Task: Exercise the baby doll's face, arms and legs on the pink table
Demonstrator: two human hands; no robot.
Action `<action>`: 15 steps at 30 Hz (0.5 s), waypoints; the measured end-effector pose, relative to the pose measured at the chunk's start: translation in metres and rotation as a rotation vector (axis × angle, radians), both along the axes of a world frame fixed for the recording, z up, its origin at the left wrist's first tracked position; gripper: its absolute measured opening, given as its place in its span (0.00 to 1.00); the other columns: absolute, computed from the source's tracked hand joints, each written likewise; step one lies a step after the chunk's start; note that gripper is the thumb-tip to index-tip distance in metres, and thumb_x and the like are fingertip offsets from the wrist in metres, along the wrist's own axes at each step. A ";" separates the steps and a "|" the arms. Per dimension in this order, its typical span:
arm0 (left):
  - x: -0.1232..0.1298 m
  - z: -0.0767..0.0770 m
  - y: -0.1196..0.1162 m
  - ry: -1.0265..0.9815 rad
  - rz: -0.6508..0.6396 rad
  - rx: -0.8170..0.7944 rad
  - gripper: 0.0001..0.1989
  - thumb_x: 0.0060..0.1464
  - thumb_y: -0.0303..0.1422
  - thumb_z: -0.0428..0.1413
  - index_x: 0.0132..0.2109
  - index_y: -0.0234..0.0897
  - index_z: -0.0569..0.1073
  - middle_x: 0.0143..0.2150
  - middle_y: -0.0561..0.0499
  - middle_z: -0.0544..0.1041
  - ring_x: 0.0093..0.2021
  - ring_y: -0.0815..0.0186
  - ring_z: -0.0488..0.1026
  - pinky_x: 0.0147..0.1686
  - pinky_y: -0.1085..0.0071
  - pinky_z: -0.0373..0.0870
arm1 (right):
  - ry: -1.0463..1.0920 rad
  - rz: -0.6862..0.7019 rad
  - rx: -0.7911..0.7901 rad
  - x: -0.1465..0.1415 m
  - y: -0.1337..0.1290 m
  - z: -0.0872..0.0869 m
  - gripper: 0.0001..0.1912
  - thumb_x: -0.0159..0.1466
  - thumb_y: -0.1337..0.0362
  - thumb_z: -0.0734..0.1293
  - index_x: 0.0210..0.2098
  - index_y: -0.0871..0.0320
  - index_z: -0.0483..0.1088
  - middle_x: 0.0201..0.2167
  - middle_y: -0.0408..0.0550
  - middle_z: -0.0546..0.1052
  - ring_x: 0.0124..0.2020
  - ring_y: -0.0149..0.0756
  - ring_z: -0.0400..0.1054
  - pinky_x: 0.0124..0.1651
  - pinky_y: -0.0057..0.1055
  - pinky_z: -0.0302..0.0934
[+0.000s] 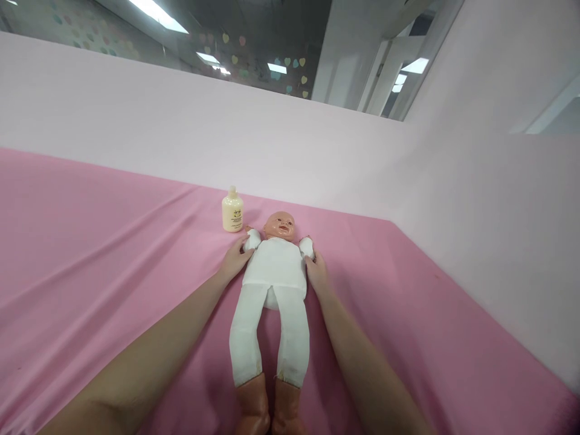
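Note:
A baby doll (274, 266) with a white cloth body lies on its back, its head away from me and its feet toward me. My left hand (236, 257) is closed around the doll's arm on the left side. On the other side, my right hand (316, 269) grips the doll's right-side arm near the shoulder. Both doll arms are bent upward, with the small hands beside the head. Just beyond my left hand stands a cream-coloured bottle (232, 212) with a pale top and a small printed label.
A pink sheet (136, 260), wrinkled at the left, covers the surface under the doll. A white wall (290, 157) rises behind it and another at the right. Above the back wall is a window (254, 42) with ceiling lights and heart shapes visible.

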State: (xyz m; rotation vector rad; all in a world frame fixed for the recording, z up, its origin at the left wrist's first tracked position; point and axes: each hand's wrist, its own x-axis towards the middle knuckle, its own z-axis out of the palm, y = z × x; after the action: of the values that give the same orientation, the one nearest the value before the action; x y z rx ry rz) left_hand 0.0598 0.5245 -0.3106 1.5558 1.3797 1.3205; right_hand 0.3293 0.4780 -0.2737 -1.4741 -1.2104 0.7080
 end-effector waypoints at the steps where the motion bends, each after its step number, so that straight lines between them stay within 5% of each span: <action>1: 0.000 -0.001 0.000 -0.005 0.003 0.000 0.32 0.54 0.39 0.60 0.65 0.38 0.69 0.60 0.41 0.75 0.58 0.52 0.73 0.61 0.54 0.66 | 0.000 -0.003 0.000 0.000 0.001 -0.001 0.28 0.58 0.62 0.62 0.57 0.58 0.71 0.52 0.51 0.77 0.52 0.42 0.71 0.59 0.36 0.65; 15: -0.001 -0.004 0.004 -0.005 -0.010 -0.013 0.33 0.54 0.39 0.60 0.66 0.38 0.68 0.62 0.41 0.74 0.58 0.51 0.73 0.61 0.54 0.67 | -0.022 0.003 0.012 0.003 0.006 -0.008 0.29 0.58 0.60 0.61 0.57 0.58 0.71 0.51 0.51 0.77 0.52 0.42 0.71 0.59 0.38 0.65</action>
State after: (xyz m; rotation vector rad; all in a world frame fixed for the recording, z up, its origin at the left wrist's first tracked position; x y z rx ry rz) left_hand 0.0584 0.5283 -0.3142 1.5473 1.3729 1.3062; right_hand 0.3328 0.4836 -0.2816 -1.4743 -1.2318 0.6869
